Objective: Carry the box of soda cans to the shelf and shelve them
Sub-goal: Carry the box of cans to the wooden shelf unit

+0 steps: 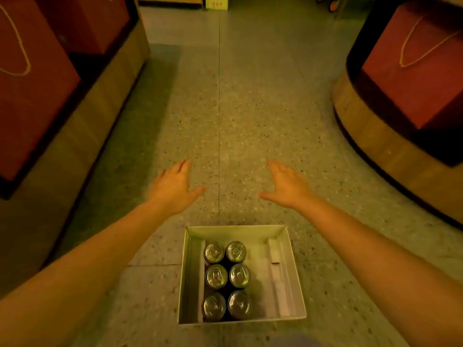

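A white box (288, 266) holding six soda cans (226, 280) sits on the terrazzo floor (238, 121); the left hand (172, 189) and right hand (288, 187) spread empty beyond its far edge.

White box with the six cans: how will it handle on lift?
The box is probably lopsided: the six cans sit left of centre, the right part bare. Thin open walls may flex. Loose cans could slide if it tilts.

Six soda cans (226, 280) show shiny metal tops inside a matt white cardboard box (295, 276). The floor (240, 126) is smooth speckled terrazzo with a dull sheen. Display stands (375, 146) at either side carry wood-grain bases, and the dark red bags (416, 68) on them look like matt paper with cord handles.
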The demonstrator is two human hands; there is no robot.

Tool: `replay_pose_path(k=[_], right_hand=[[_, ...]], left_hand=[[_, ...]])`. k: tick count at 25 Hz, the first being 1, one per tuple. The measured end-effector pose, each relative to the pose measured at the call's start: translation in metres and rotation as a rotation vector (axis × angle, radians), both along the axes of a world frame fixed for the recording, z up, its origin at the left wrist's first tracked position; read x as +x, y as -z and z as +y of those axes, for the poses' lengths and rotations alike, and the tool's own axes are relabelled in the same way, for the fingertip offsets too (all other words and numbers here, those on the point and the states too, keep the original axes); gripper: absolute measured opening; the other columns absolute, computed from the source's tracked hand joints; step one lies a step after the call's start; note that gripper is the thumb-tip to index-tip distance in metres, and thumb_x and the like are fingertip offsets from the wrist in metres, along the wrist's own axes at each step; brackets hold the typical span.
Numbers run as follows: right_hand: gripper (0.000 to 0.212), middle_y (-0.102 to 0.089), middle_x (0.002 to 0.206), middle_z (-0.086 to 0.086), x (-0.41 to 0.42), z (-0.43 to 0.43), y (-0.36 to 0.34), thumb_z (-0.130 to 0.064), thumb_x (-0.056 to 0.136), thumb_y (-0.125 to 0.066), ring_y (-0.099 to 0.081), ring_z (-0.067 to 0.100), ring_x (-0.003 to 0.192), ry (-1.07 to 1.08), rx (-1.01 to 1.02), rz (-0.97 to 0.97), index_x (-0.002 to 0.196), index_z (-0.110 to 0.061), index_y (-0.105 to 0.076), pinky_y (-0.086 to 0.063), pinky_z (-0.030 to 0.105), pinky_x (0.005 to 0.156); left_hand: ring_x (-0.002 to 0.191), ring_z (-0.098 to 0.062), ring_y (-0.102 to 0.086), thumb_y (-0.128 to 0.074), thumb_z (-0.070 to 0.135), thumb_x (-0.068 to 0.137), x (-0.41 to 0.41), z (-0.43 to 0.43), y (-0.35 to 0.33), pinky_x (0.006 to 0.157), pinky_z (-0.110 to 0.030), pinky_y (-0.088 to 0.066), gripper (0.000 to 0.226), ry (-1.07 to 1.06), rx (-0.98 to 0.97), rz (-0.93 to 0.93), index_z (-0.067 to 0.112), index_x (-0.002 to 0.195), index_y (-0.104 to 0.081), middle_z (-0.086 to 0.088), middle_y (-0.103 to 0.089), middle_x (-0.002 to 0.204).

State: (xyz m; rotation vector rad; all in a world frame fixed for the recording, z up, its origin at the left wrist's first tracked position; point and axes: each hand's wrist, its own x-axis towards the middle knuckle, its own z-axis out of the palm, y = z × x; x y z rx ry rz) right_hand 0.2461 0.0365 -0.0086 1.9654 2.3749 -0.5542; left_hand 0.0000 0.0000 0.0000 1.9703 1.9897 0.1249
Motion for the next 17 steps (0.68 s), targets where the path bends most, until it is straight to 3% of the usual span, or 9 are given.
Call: replay_pose_path(k=[6, 10, 17], right_hand=[[0.076, -0.034, 0.147, 0.015, 0.035, -0.066, 0.119, -0.034, 0.083, -0.061, -0.035, 0.033, 0.132, 0.228, -0.119, 0.059, 0.142, -0.008, -0.02, -0.034, 0.042, 0.105], [0.075, -0.041, 0.142, 0.018, 0.053, -0.096, 0.166, -0.03, 0.083, -0.061, -0.044, 0.036, 0.125, 0.375, -0.104, 0.188, 0.142, -0.01, -0.021, -0.039, 0.044, 0.099], [0.058, -0.047, 0.137, 0.014, 0.058, -0.122, 0.196, -0.006, 0.088, -0.052, -0.048, 0.031, 0.121, 0.453, -0.042, 0.54, 0.141, -0.01, -0.028, -0.038, 0.033, 0.097]], left_hand=[[0.138, -0.029, -0.03, -0.05, 0.047, 0.086, -0.003, -0.074, 0.126, 0.114, -0.047, -0.024, 0.077, -0.113, -0.175, -0.098, 0.012, 0.146, -0.016, -0.012, -0.025, 0.153], [0.135, -0.031, -0.034, -0.053, 0.045, 0.085, 0.002, -0.098, 0.164, 0.114, -0.046, -0.026, 0.083, -0.169, -0.169, -0.137, 0.015, 0.147, -0.008, -0.013, -0.03, 0.151], [0.125, -0.034, -0.047, -0.067, 0.01, 0.078, 0.008, -0.118, 0.197, 0.103, -0.055, -0.039, 0.098, -0.333, -0.117, -0.578, 0.033, 0.146, 0.0, -0.013, -0.042, 0.143]])
